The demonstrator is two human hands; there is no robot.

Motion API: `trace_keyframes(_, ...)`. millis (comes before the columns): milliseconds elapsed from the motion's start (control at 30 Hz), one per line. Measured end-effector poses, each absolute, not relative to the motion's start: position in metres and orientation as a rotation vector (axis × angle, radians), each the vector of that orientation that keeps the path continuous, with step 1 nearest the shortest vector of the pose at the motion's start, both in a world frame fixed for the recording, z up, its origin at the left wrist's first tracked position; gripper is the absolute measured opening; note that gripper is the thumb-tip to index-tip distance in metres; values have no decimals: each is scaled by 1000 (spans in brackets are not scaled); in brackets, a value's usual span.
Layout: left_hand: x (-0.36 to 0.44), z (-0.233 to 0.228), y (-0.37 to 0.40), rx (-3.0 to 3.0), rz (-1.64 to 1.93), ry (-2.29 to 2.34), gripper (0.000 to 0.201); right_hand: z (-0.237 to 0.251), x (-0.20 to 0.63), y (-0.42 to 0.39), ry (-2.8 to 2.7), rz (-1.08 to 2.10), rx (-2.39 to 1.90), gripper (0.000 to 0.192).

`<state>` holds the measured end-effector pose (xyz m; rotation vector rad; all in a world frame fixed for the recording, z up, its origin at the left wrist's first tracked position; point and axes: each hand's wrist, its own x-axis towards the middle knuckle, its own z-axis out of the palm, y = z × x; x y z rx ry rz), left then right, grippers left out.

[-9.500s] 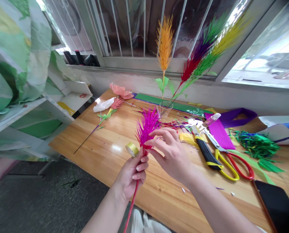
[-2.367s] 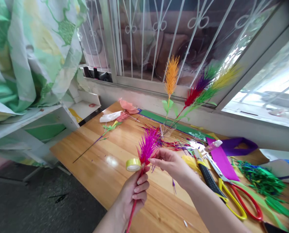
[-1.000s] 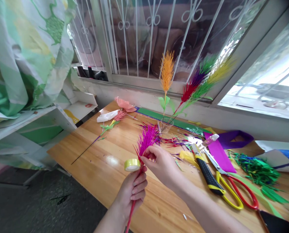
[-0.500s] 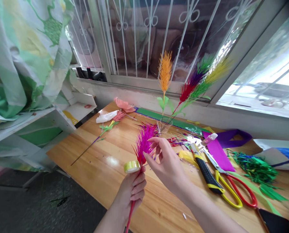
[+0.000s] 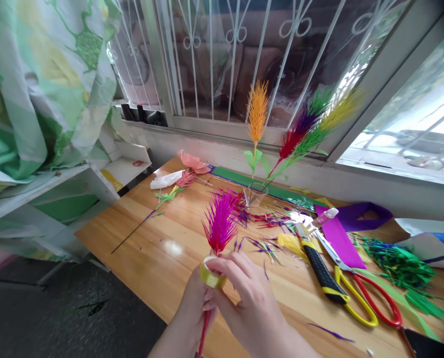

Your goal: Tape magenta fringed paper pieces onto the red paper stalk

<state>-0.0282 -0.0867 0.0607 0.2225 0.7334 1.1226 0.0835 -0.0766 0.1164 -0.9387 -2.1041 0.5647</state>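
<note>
A magenta bristly artificial flower with a red base stands upright at the middle of the view. My left hand is closed around its red stem, just below the head. Close under the bristles, my right hand grips a roll of yellow tape, with fingers in and over its ring. The roll sits against the stem and my left hand. Most of my left fingers are hidden behind the tape and my right hand.
Orange and multicoloured flowers stand in a clear cup. A pink flower lies at the left. A utility knife, scissors, green shreds and a magenta strip are at the right.
My right hand has come down from the magenta bristles to the tape roll and taken hold of it. The roll has tilted and shifted slightly right and down.
</note>
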Motion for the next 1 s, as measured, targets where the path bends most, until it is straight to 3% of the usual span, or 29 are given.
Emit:
trace_keyframes(300, -27, 82, -83, 184, 1164, 664, 39, 93, 104, -90, -1938, 598, -885, 37)
trace_keyframes(633, -22, 85, -89, 221, 1154, 588, 27, 90, 116, -86, -1828, 610, -825, 35)
trace_keyframes(1000, -22, 81, -88, 243, 1198, 652, 31, 78, 115, -84, -1694, 609, -924, 24)
